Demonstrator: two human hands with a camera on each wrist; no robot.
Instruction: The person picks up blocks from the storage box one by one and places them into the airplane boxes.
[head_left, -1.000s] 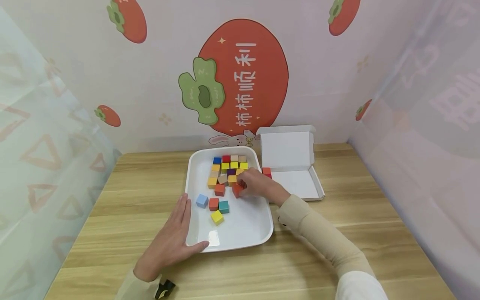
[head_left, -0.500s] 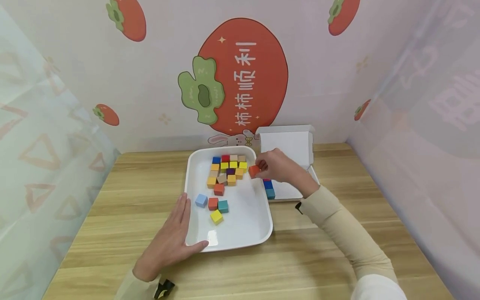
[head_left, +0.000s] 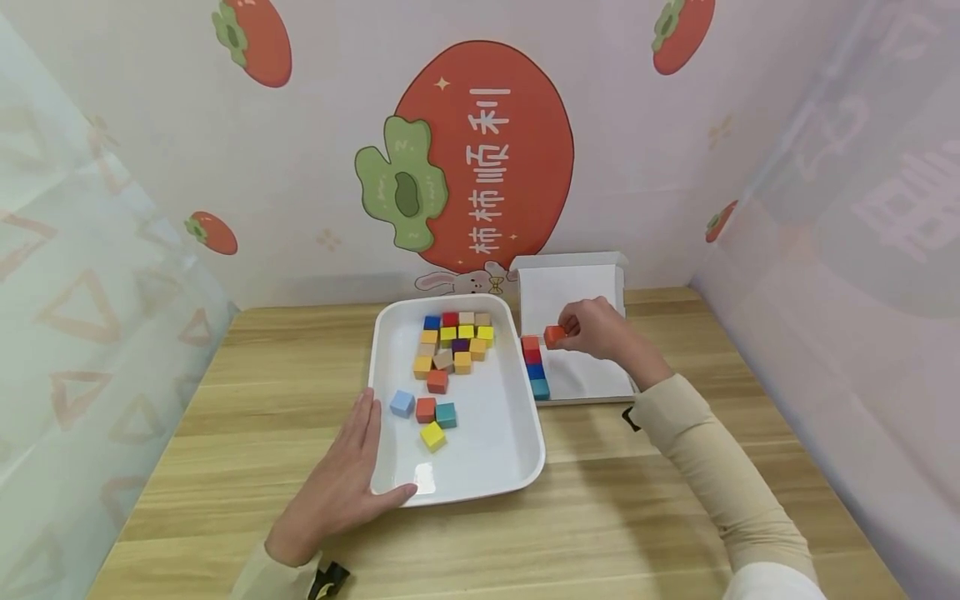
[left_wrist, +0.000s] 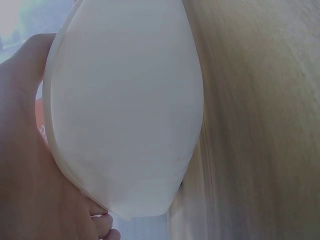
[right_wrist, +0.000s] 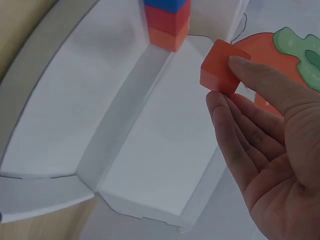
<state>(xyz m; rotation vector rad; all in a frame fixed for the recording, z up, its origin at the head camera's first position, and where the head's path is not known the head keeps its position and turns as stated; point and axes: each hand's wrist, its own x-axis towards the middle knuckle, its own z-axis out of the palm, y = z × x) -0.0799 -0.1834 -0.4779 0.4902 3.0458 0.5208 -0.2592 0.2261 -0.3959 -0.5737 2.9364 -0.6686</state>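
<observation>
Between thumb and fingertips my right hand (head_left: 598,328) pinches an orange-red cube (head_left: 554,337), held above the open white cardboard box (head_left: 592,375). The right wrist view shows this cube (right_wrist: 220,67) clear of the box floor. Along the box's left side, a row of cubes (head_left: 533,371) runs orange-red, red, blue and teal. My left hand (head_left: 341,467) rests against the left near corner of a white tray (head_left: 487,479), fingers straight along its side and thumb at the near rim. In the left wrist view the tray wall (left_wrist: 125,110) hides part of that hand.
Inside the tray, several coloured cubes (head_left: 462,362) cluster toward the far end. Nearer lie a light blue cube (head_left: 402,403), a red cube (head_left: 426,409), a teal cube (head_left: 446,415) and a yellow cube (head_left: 432,437). The box lid (head_left: 566,292) stands upright near the back wall.
My right hand has lifted the orange-red cube out of the tray and carried it right, over the box. The left hand stays at the tray's corner.
</observation>
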